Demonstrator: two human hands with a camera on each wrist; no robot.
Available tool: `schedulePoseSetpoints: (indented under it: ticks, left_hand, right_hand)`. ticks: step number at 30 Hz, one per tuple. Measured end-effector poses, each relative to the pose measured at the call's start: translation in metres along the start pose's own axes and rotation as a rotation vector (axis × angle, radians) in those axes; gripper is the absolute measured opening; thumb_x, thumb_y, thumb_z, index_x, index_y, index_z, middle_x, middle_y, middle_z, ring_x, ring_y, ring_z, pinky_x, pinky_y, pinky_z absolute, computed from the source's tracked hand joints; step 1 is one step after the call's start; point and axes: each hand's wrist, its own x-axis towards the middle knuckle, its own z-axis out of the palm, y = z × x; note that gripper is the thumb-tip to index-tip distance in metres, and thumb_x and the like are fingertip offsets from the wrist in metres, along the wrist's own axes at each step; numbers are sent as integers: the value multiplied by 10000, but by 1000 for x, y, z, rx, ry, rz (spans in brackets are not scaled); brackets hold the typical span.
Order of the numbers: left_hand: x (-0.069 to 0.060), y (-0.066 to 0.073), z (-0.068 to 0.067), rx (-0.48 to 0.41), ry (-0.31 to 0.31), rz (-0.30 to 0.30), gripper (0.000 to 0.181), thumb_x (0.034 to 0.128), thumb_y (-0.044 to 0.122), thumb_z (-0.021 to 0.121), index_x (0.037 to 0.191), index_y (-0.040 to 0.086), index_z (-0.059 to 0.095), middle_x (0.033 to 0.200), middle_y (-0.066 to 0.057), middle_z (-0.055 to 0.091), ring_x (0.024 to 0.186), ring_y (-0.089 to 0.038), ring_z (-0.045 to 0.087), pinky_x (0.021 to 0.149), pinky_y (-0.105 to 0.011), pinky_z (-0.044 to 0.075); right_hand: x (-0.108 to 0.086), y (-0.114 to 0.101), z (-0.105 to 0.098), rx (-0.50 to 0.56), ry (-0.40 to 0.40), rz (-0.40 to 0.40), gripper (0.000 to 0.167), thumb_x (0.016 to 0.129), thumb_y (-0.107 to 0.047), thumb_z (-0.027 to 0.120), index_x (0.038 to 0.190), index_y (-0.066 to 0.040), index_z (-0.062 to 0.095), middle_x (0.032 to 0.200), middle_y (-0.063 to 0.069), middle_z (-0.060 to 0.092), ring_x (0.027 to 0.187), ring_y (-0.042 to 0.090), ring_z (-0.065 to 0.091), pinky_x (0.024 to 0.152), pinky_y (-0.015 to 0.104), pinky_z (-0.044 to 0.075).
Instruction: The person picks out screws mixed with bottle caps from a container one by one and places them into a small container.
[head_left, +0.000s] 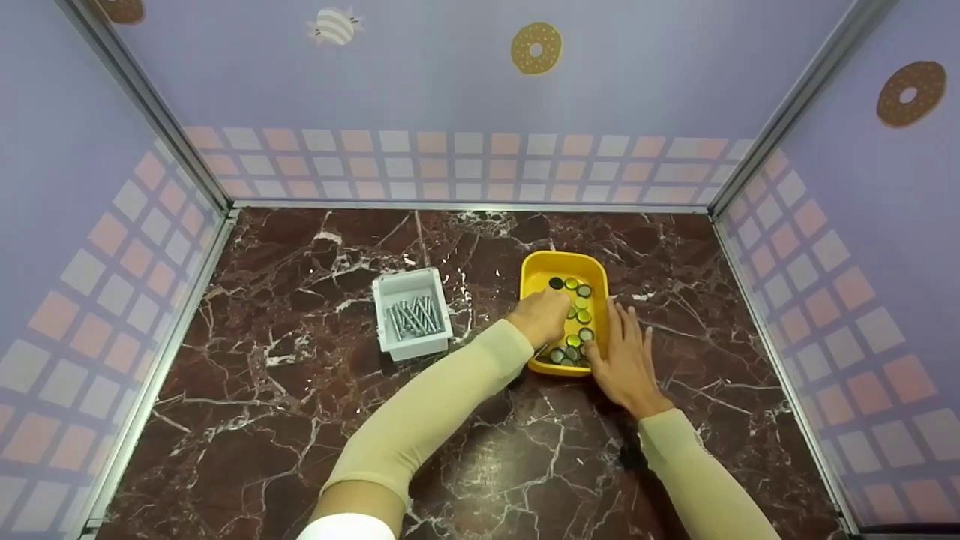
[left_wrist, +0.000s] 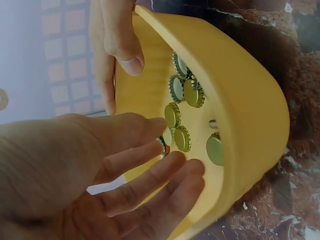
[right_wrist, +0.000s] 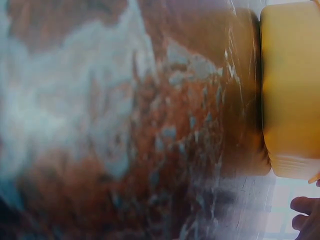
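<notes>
A yellow tray [head_left: 602, 304] holds several bottle caps [head_left: 583, 316], some gold side up, others showing pale undersides. My left hand [head_left: 546, 315] reaches down into it from the left. In the left wrist view, its fingers [left_wrist: 172, 192] are loosely bent beside the caps [left_wrist: 182, 139], and I see nothing held between them. The threaded end of a screw [left_wrist: 213, 124] shows among the caps. My right hand [head_left: 624, 360] grips the tray's right wall: the thumb [left_wrist: 127, 52] is over the rim, the fingers outside. The right wrist view shows the tray's outer wall [right_wrist: 292, 90].
A white bin [head_left: 418, 346] with several silver screws [head_left: 415, 316] stands left of the yellow tray. Both are on a dark red marbled tabletop [head_left: 247, 420]. Lilac panels [head_left: 435, 90] with metal edging enclose the back and both sides.
</notes>
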Motion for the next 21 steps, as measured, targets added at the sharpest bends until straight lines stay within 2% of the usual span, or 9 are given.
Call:
schedulePoseSetpoints:
  ticks: [1, 4, 7, 8, 11, 12, 17, 21]
  left_hand:
    - [14, -4, 14, 9, 6, -1, 78, 991, 58, 809, 1046, 109, 829, 1034, -57, 829, 849, -204, 712, 767, -399, 675]
    - [43, -10, 45, 33, -7, -14, 77, 999, 72, 807, 1034, 133, 835, 1014, -51, 832, 861, -219, 727, 718, -408, 651]
    - [68, -17, 74, 39, -88, -39, 150, 964, 105, 890, 1082, 195, 866, 1076, -8, 854, 900, -193, 737, 720, -395, 645]
    - [65, -14, 71, 47, -140, -55, 218, 959, 102, 909, 1150, 199, 868, 1142, -10, 860, 946, -198, 747, 761, -399, 658]
    - [66, -10, 73, 90, -231, -79, 411, 903, 138, 996, 1276, 238, 856, 1257, 18, 856, 1006, -165, 751, 796, -347, 660]
    - [68, -10, 76, 110, -234, -74, 427, 896, 147, 1006, 1285, 231, 850, 1254, 13, 853, 997, -170, 748, 776, -345, 653]
    - [79, -10, 90, 187, -252, -69, 350, 1038, 213, 875, 1383, 218, 816, 1369, -13, 828, 1135, -214, 813, 839, -371, 708]
    - [90, -16, 102, 146, -243, -70, 301, 1147, 227, 715, 1432, 199, 805, 1427, -48, 825, 1227, -254, 830, 941, -419, 726]
  right_hand:
    - [0, 0, 0, 0, 4, -1, 869, 1167, -396, 617, 1861, -76, 204, 1874, 309, 328, 1789, 559, 212, 1410, 848, 94]
    - [0, 0, 0, -1, 3, 0, 869, 1165, -396, 614, 1860, -72, 205, 1878, 306, 320, 1791, 555, 208, 1413, 845, 91]
    - [0, 1, 0, 2, -8, 4, 875, 1168, -401, 609, 1864, -76, 190, 1883, 306, 308, 1795, 553, 196, 1414, 843, 86]
    - [0, 1, 0, 2, -11, 5, 875, 1169, -403, 607, 1864, -75, 188, 1883, 307, 306, 1795, 554, 194, 1414, 842, 84]
    - [0, 1, -1, 6, -9, 6, 881, 1169, -409, 614, 1866, -80, 186, 1884, 306, 308, 1795, 554, 196, 1415, 841, 86]
    - [0, 1, -1, 6, -7, 7, 881, 1169, -411, 614, 1866, -80, 187, 1884, 305, 309, 1795, 554, 196, 1416, 840, 86]
    - [1, 1, -1, 6, -4, 5, 879, 1168, -410, 612, 1865, -78, 191, 1886, 307, 304, 1794, 557, 199, 1418, 838, 86]
    - [0, 2, 0, 11, -7, 5, 883, 1165, -417, 611, 1865, -76, 193, 1887, 307, 301, 1795, 555, 196, 1420, 834, 85]
